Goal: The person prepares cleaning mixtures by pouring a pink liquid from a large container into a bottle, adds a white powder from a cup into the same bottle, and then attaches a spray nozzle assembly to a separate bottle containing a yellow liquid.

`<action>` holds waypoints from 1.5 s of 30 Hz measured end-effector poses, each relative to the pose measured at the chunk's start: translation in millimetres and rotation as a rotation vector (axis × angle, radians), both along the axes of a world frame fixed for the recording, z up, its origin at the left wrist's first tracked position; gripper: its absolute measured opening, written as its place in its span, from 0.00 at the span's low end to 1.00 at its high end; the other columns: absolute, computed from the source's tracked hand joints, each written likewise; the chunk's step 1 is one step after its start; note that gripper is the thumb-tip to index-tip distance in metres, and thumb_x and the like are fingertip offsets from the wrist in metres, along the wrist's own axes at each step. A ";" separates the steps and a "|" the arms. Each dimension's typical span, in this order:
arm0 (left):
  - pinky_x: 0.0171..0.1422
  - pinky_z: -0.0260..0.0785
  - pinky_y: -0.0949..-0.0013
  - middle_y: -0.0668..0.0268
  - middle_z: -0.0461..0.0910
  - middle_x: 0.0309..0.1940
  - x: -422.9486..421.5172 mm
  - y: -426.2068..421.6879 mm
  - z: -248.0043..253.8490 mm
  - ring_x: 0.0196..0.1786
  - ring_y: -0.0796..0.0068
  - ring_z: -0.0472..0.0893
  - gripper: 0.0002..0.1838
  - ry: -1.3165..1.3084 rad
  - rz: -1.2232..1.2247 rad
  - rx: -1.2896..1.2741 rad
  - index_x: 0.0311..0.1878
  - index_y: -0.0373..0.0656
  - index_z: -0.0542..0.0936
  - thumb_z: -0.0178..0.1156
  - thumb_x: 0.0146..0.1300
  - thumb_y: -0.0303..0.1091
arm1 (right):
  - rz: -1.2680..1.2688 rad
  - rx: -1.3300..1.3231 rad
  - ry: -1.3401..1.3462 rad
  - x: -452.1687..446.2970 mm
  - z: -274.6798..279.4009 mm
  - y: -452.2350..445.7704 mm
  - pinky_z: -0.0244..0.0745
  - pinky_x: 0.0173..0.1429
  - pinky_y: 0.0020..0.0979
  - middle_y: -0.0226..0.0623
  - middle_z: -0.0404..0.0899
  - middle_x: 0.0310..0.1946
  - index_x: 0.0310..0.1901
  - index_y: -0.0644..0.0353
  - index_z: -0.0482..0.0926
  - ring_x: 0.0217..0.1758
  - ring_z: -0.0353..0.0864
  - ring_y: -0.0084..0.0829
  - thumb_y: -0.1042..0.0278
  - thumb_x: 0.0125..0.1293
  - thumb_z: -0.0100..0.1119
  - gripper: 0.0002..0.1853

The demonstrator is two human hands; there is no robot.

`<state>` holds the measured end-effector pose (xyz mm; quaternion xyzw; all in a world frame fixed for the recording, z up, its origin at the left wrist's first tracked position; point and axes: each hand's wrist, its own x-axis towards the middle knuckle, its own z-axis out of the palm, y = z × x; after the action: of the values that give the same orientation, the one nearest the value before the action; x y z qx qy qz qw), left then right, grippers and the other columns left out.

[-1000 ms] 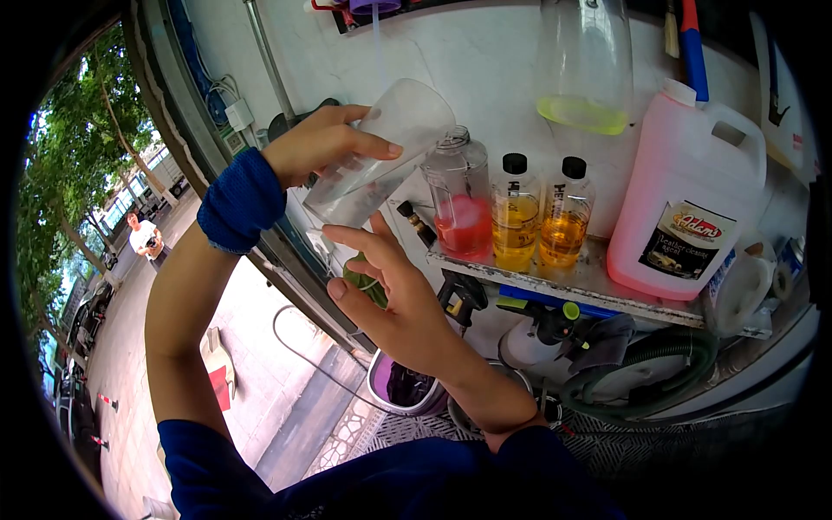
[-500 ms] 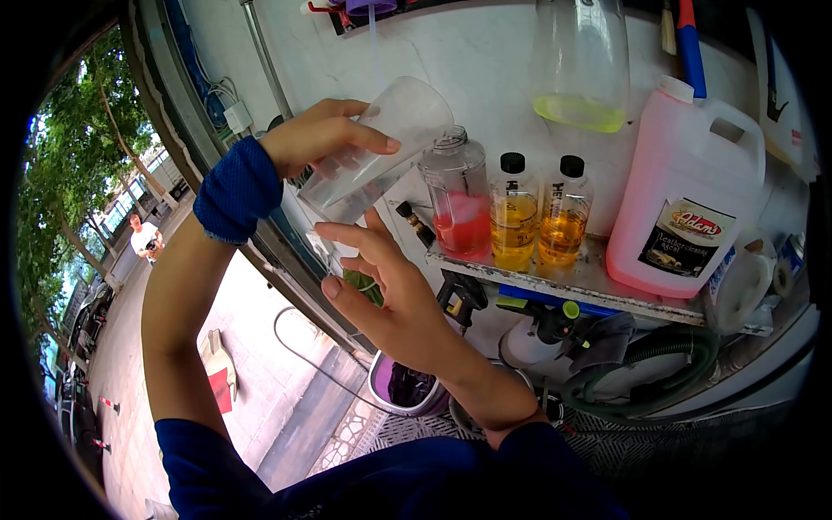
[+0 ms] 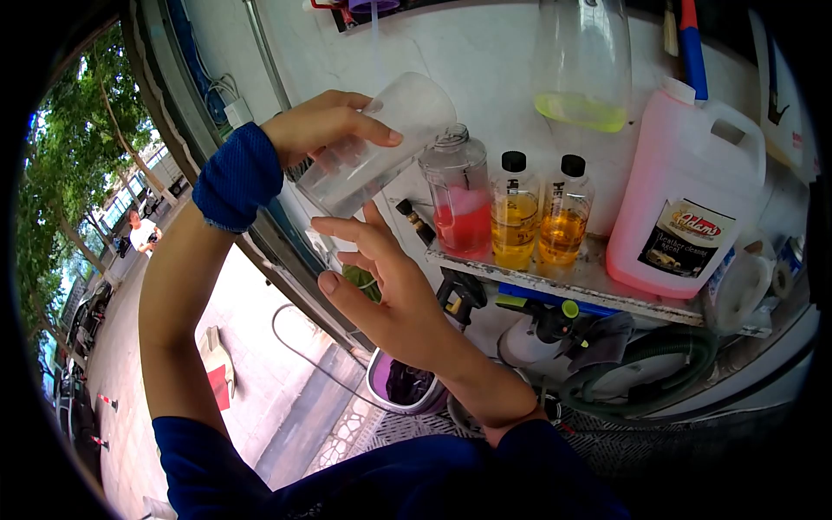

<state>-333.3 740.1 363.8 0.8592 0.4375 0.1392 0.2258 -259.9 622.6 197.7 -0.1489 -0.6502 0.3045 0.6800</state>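
My left hand (image 3: 334, 130), with a blue band at its wrist, grips a clear plastic cup (image 3: 394, 143). The cup is tilted, its upper right end close to the open mouth of a clear bottle (image 3: 455, 160) holding pink-red liquid. Whether anything flows between them is too faint to tell. Below the cup, my right hand (image 3: 381, 286) is held up with fingers spread and nothing in it. Right of the open bottle stand two black-capped bottles, one with yellow liquid (image 3: 515, 221) and one with amber liquid (image 3: 563, 225).
A large pink jug (image 3: 680, 199) stands on the worn shelf (image 3: 624, 299). A container with yellow-green liquid (image 3: 581, 108) hangs above. Below are a pump sprayer (image 3: 533, 334), a coiled green hose (image 3: 641, 381) and a purple-white bucket (image 3: 403, 386). A person (image 3: 143, 234) is outside at left.
The cup and my left hand have shifted very slightly up and left. My right hand keeps nearly the same pose. The person outside has moved a little.
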 end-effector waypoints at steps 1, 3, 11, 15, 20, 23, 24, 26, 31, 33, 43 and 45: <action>0.39 0.77 0.67 0.56 0.81 0.42 0.1 0.8 0.9 0.40 0.66 0.82 0.43 -0.002 0.000 -0.002 0.60 0.35 0.75 0.70 0.44 0.55 | 0.000 -0.002 -0.002 0.1 0.9 -0.1 0.67 0.63 0.46 0.54 0.61 0.60 0.63 0.60 0.67 0.64 0.65 0.48 0.63 0.67 0.56 0.24; 0.39 0.77 0.67 0.56 0.81 0.42 1.1 3.1 2.1 0.41 0.66 0.82 0.44 0.016 -0.001 -0.003 0.62 0.35 0.74 0.70 0.44 0.55 | 0.009 -0.010 0.010 0.8 3.0 -0.9 0.66 0.63 0.46 0.54 0.61 0.61 0.62 0.60 0.67 0.64 0.64 0.48 0.64 0.67 0.57 0.24; 0.41 0.78 0.67 0.53 0.80 0.46 3.0 1.9 4.8 0.43 0.64 0.83 0.46 0.012 -0.003 0.012 0.64 0.34 0.72 0.71 0.43 0.54 | 0.010 -0.011 0.006 -2.4 2.4 1.2 0.65 0.64 0.46 0.54 0.61 0.62 0.62 0.60 0.66 0.66 0.63 0.48 0.64 0.67 0.57 0.24; 0.43 0.79 0.67 0.51 0.80 0.49 5.2 0.9 9.9 0.44 0.62 0.84 0.47 0.077 0.004 0.015 0.65 0.34 0.71 0.70 0.43 0.54 | 0.011 -0.014 0.016 -3.4 2.8 1.7 0.64 0.65 0.48 0.52 0.63 0.61 0.62 0.60 0.66 0.68 0.60 0.50 0.64 0.68 0.56 0.23; 0.41 0.80 0.68 0.51 0.81 0.48 6.8 4.1 13.5 0.42 0.62 0.84 0.47 0.123 0.026 0.036 0.64 0.33 0.71 0.69 0.44 0.54 | 0.025 0.000 0.020 -2.3 5.8 0.6 0.64 0.66 0.50 0.50 0.67 0.59 0.61 0.61 0.68 0.71 0.55 0.54 0.64 0.68 0.56 0.22; 0.41 0.80 0.69 0.50 0.80 0.49 8.9 0.8 17.5 0.43 0.62 0.84 0.48 0.145 0.015 0.032 0.65 0.32 0.70 0.69 0.44 0.55 | 0.032 0.018 0.034 -1.5 8.0 0.9 0.64 0.66 0.50 0.50 0.69 0.58 0.61 0.61 0.68 0.73 0.52 0.55 0.64 0.68 0.56 0.22; 0.40 0.80 0.69 0.50 0.79 0.50 9.9 -1.3 18.5 0.43 0.63 0.84 0.49 0.158 0.006 0.016 0.66 0.32 0.69 0.69 0.44 0.55 | 0.032 0.032 0.034 -1.4 8.3 0.4 0.65 0.66 0.50 0.50 0.68 0.58 0.61 0.62 0.68 0.74 0.51 0.55 0.64 0.68 0.56 0.22; 0.39 0.80 0.70 0.49 0.79 0.51 10.3 -2.1 19.0 0.44 0.63 0.84 0.49 0.155 0.004 0.018 0.66 0.32 0.68 0.69 0.44 0.55 | 0.031 0.030 0.036 -1.6 8.5 -0.5 0.65 0.66 0.50 0.50 0.68 0.58 0.61 0.62 0.68 0.74 0.51 0.56 0.64 0.68 0.56 0.22; 0.38 0.80 0.72 0.49 0.78 0.52 12.1 2.7 23.2 0.45 0.65 0.83 0.49 0.182 -0.004 -0.005 0.67 0.32 0.67 0.69 0.45 0.54 | 0.037 0.013 0.039 -2.2 11.1 -1.7 0.65 0.66 0.50 0.50 0.68 0.60 0.61 0.62 0.68 0.76 0.49 0.55 0.65 0.68 0.56 0.22; 0.37 0.79 0.73 0.51 0.80 0.47 12.9 5.5 23.8 0.41 0.68 0.84 0.47 0.182 -0.003 -0.011 0.66 0.31 0.69 0.69 0.46 0.53 | 0.066 0.009 0.054 -0.9 13.9 -2.7 0.65 0.67 0.50 0.50 0.67 0.61 0.62 0.61 0.68 0.77 0.47 0.52 0.65 0.68 0.56 0.22; 0.34 0.81 0.66 0.48 0.81 0.36 18.9 3.0 30.0 0.35 0.61 0.85 0.40 0.209 -0.023 -0.053 0.56 0.34 0.78 0.69 0.46 0.57 | 0.092 -0.015 0.050 -1.9 13.0 0.7 0.64 0.67 0.48 0.60 0.52 0.70 0.63 0.60 0.68 0.78 0.48 0.52 0.67 0.67 0.57 0.23; 0.35 0.81 0.66 0.47 0.81 0.37 19.3 5.1 31.5 0.36 0.60 0.86 0.40 0.217 -0.013 -0.083 0.56 0.34 0.77 0.69 0.46 0.56 | 0.073 -0.014 0.066 -2.8 13.1 -0.1 0.63 0.68 0.49 0.59 0.51 0.71 0.63 0.60 0.68 0.78 0.45 0.54 0.67 0.67 0.57 0.23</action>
<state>-314.0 745.2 395.3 0.8620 0.4593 0.0256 0.2132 -262.7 622.5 210.8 -0.1197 -0.6304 0.3381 0.6884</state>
